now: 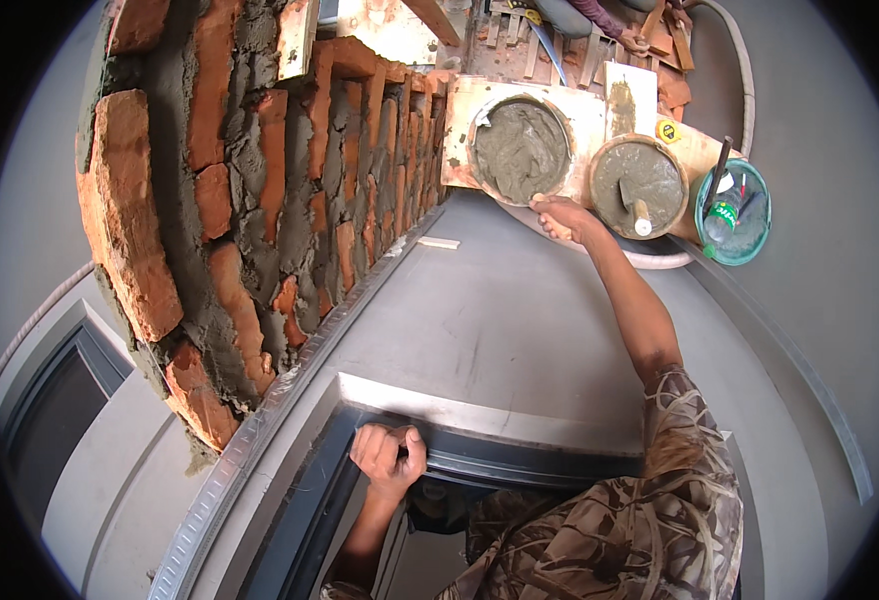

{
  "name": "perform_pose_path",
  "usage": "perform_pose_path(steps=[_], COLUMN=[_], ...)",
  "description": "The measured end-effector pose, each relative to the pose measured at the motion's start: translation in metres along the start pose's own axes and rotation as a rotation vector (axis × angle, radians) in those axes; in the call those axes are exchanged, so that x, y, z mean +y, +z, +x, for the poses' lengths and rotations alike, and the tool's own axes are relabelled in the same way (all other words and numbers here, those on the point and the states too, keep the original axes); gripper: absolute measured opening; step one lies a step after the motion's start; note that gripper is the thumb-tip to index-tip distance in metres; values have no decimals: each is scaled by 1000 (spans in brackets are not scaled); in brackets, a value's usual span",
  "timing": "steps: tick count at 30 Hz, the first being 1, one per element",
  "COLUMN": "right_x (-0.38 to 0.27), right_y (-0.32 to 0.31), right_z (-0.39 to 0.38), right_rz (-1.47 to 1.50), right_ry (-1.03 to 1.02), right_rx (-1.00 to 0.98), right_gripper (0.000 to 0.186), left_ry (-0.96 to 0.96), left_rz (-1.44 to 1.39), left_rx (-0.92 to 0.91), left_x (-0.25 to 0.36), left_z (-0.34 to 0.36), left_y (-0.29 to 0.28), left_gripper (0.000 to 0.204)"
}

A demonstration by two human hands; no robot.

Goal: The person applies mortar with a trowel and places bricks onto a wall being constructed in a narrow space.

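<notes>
My right hand (566,218) is stretched far out, its fingers closed round a light wooden tool handle (539,199). The tool's working end cannot be made out. Just beyond it, a round bucket of wet grey mortar (522,148) stands on a board. To its right is a second bucket of mortar (628,175), with a pale-handled trowel (642,214) lying in it. My left hand (388,458) is curled on the dark window frame (450,440) close to my body. On the left rises a wall of red bricks (132,205) with thick mortar joints.
A teal bucket (750,215) holds a bottle and a dark-handled tool. A yellow tape measure (668,131) lies by the mortar buckets. Another person's hand (634,42) is among wood pieces at the top. A metal strip (290,375) runs along the brick wall's base.
</notes>
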State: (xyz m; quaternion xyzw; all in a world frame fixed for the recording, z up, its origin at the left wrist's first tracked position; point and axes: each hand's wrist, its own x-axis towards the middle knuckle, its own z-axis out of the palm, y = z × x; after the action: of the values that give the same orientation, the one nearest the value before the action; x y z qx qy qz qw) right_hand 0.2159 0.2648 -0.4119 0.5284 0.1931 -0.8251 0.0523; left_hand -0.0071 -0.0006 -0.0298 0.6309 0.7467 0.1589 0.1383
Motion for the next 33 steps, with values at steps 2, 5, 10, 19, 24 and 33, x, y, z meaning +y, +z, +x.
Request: perform_pose_path(steps=[2, 5, 10, 19, 24, 33], right_x=[-3, -8, -11, -118, -140, -91], right_y=[-13, -25, -14, 0, 31, 31], right_z=[-9, -18, -48, -119, -30, 37], right_rz=[209, 492, 647, -1459, -2260, -832], right_ry=[49, 34, -37, 96, -7, 250], right_rx=[-122, -275, -300, 166, 96, -21], right_gripper=[25, 29, 32, 29, 26, 10], left_ry=[-2, -3, -26, -57, -51, -29], left_rz=[2, -3, -5, -10, 15, -21], left_rx=[0, 5, 14, 65, 100, 127], left_x=[1, -1, 1, 1, 6, 2], left_z=[1, -2, -2, -3, -5, -2], left_y=[-1, 0, -1, 3, 1, 5], left_gripper=[16, 16, 17, 29, 28, 23])
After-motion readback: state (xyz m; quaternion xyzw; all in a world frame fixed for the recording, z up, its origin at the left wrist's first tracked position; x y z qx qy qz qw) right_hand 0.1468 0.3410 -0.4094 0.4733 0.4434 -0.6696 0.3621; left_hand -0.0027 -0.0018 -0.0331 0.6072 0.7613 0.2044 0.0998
